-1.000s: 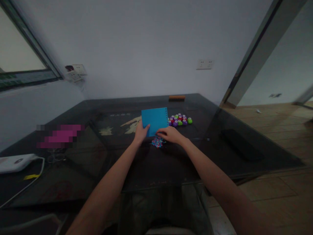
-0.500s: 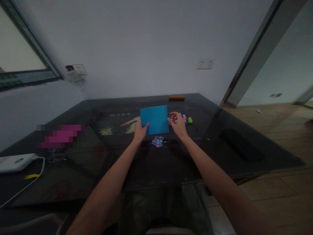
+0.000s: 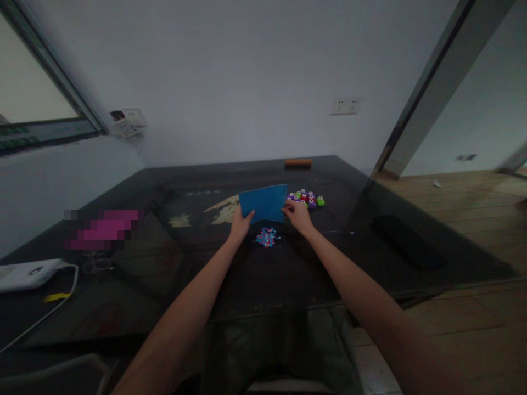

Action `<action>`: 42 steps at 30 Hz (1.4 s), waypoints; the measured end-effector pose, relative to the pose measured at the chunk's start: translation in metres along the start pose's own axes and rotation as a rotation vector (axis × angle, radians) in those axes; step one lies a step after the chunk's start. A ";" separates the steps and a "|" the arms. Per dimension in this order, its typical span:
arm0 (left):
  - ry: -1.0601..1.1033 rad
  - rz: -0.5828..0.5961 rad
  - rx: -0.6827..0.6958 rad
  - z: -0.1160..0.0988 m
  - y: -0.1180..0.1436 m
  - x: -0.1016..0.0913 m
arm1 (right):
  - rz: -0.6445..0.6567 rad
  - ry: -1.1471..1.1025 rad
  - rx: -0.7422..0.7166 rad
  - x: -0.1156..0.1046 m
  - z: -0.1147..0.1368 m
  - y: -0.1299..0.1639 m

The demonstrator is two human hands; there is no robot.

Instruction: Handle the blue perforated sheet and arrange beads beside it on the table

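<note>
Two hands hold a blue sheet (image 3: 263,202), flat, rectangular, with small holes along its right edge. The left hand (image 3: 240,226) pinches its lower left corner and the right hand (image 3: 299,215) pinches its right edge, so the sheet spans between the fingers, above a heap of coloured bits (image 3: 267,237) on the table (image 3: 411,263).

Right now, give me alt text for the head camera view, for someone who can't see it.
Two bare hands, left hand and right hand, hold a blue sheet with punched edge holes above a dark glass table. Small colourful punches cluster beside the right hand, and a heap of confetti lies below the sheet.
</note>
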State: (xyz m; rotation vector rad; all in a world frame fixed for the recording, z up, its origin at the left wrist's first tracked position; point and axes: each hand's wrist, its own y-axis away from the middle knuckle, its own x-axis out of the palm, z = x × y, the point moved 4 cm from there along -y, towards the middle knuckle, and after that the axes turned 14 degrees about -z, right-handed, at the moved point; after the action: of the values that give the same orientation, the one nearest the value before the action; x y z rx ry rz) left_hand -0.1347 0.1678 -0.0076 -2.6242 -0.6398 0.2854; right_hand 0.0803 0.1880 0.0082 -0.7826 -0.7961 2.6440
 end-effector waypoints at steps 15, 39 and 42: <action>-0.236 0.028 0.275 -0.071 -0.012 -0.030 | -0.012 -0.245 0.040 -0.017 0.043 -0.004; -0.251 0.105 0.031 -0.043 -0.039 -0.124 | 0.586 -0.465 0.597 0.030 0.090 0.064; -0.304 0.111 0.027 -0.036 -0.042 -0.126 | 0.593 -0.482 0.608 0.031 0.089 0.065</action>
State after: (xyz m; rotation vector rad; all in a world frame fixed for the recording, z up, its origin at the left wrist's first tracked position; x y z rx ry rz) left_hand -0.2511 0.1289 0.0554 -2.6165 -0.5806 0.7320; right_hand -0.0021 0.1094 0.0206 -0.2264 0.2382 3.3767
